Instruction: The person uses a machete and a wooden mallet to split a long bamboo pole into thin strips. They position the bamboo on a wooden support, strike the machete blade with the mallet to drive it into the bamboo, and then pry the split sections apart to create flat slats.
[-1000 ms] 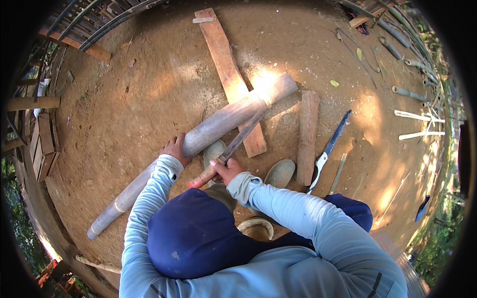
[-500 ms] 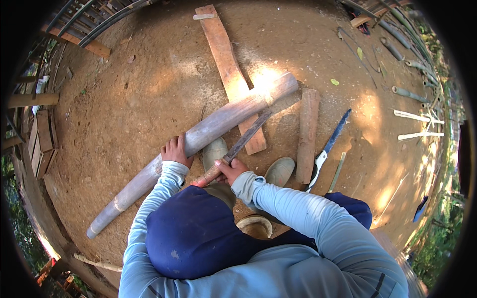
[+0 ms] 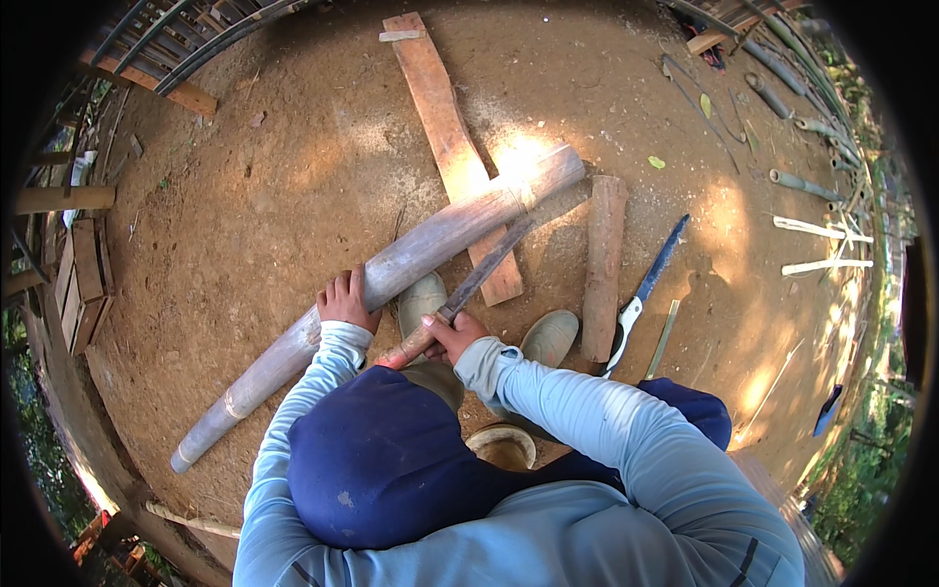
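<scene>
Since a second ago, the long knife (image 3: 479, 280) has been shifted slightly rightward, its handle clenched in the right hand (image 3: 459, 338); the thick grey pole (image 3: 440, 242) is clasped from above by the left hand (image 3: 347, 302), extended up-right from the fingers across the reddish plank (image 3: 445, 127) and down-left past the wrist

Two hands (image 3: 349, 301) are on one machete (image 3: 476, 284) and one bamboo pole (image 3: 421, 253). One handsaw (image 3: 647, 282), one log (image 3: 604, 269) and two boots (image 3: 551, 338) show.
</scene>
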`<state>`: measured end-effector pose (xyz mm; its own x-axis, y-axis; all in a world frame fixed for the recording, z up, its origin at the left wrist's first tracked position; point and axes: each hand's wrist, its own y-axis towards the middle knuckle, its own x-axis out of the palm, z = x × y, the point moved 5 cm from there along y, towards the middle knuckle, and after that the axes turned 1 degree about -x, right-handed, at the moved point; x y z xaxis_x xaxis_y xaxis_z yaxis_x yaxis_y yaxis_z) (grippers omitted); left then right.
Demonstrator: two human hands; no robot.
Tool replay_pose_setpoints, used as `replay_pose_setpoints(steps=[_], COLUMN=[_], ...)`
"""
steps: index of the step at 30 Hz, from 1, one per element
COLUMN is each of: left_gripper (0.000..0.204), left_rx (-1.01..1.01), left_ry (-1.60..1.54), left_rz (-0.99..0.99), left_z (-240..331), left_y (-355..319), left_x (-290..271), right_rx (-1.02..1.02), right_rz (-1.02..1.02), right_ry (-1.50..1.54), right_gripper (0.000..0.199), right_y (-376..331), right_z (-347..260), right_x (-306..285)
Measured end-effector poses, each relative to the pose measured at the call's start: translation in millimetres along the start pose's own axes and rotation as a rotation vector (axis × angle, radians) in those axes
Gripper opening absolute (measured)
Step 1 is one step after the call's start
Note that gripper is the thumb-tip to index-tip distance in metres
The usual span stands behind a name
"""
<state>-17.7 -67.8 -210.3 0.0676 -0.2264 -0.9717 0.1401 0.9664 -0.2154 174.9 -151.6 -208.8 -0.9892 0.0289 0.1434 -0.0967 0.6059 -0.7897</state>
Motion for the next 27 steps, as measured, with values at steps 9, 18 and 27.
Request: replay_pose_setpoints(steps=[9,18,27], left_gripper=[0.087,0.092,0.099], left_rx=[0.013,0.007,0.06], left_ry=[-0.012,-0.107,-0.17], left_rz=[0.02,-0.42,-0.565], left_z=[-3.0,-13.2,-13.6], left_y=[2.8,38.8,52.5], left_x=[3.1,-7.0,-11.7], right_rx=[-0.003,-0.028,-0.099], right_rz=[0.002,-0.01,0.044], right_ry=[0.034,-0.055,-0.059], right_gripper=[0.038,0.037,0.05], right_y=[-0.5,5.6,17.8], right_z=[0.7,-7.4,-13.4], right_x=[3.3,13.3,16.2])
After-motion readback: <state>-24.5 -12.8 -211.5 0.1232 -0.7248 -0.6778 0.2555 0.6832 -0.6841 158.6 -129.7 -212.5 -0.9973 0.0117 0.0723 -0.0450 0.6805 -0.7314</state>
